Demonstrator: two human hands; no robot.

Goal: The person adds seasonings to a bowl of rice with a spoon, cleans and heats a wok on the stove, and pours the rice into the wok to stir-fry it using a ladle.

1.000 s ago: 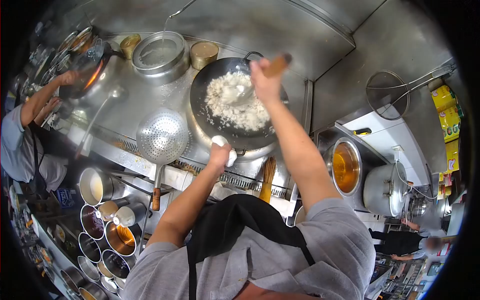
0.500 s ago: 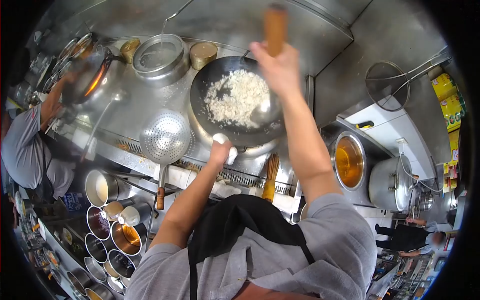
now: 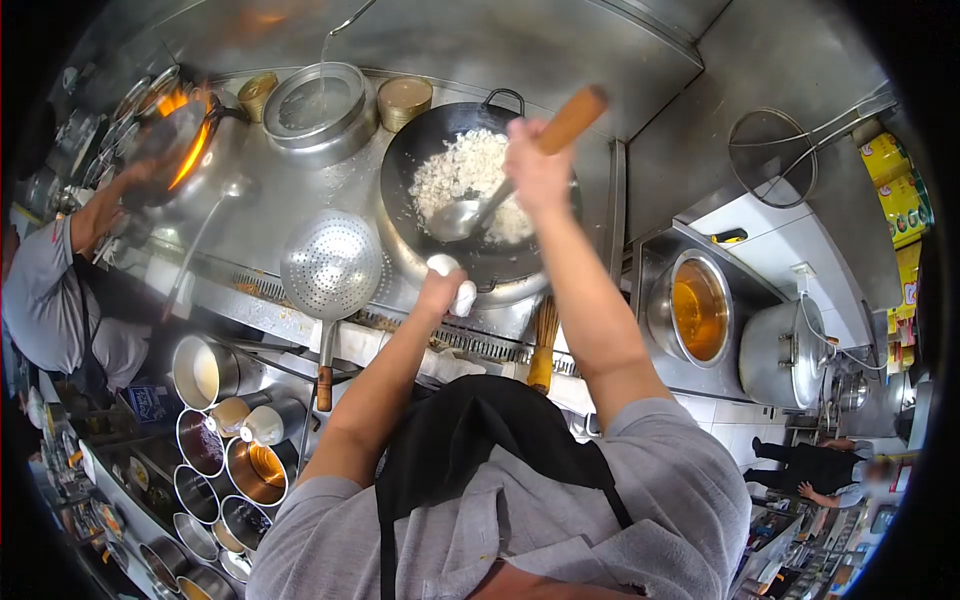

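Observation:
A black wok (image 3: 405, 155) sits on the burner in front of me, with white rice (image 3: 462, 172) spread across its bottom. My right hand (image 3: 538, 172) is closed around the ladle (image 3: 460, 220), whose wooden handle points up to the right. The ladle's metal bowl rests at the left part of the rice, its underside hidden. At the wok's near rim, my left hand (image 3: 440, 292) is closed on a folded white cloth (image 3: 462, 298). The cloth covers the spot where it meets the rim, so the grip beneath is hidden.
A perforated skimmer (image 3: 332, 265) lies left of the wok, a bamboo brush (image 3: 543, 350) near its front. Several sauce pots (image 3: 262, 470) stand lower left. A bowl of orange liquid (image 3: 700, 307) sits right. Another person (image 3: 60, 285) works at a flaming wok (image 3: 180, 150) on the left.
My right hand has swung the ladle from the wok's right side leftward into the rice, its handle now tilting right. My left hand stays at the rim. Flames at the other wok have grown.

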